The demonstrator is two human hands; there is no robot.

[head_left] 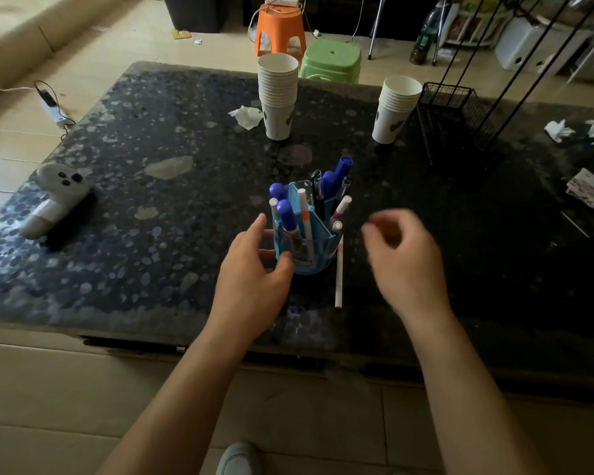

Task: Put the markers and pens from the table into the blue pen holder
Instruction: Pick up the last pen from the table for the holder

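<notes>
Head camera, looking down at a dark speckled stone table (172,234) from its near edge. A blue pen holder (306,245) stands near the middle, close to the person, already packed with blue-capped markers (333,180), white pens and a few dark pens standing upright in its compartments. The left hand (254,272) curves around the holder's left side, fingers spread and thumb touching or almost touching its base, probably to keep it from tipping; it grips nothing firmly. The right hand (405,262) hovers just right of the holder, blurred, fingers loosely curled; whether it holds anything cannot be told. One white pen (339,275) lies flat on the table, touching the holder's right side and pointing toward the near edge, so it appears to be the last item left. Farther away stand two stacks of paper cups (277,97), crumpled tissue (247,116) and a black wire basket (450,108). Beyond the table, orange and green plastic stools (330,60) sit on a pale tiled floor.
</notes>
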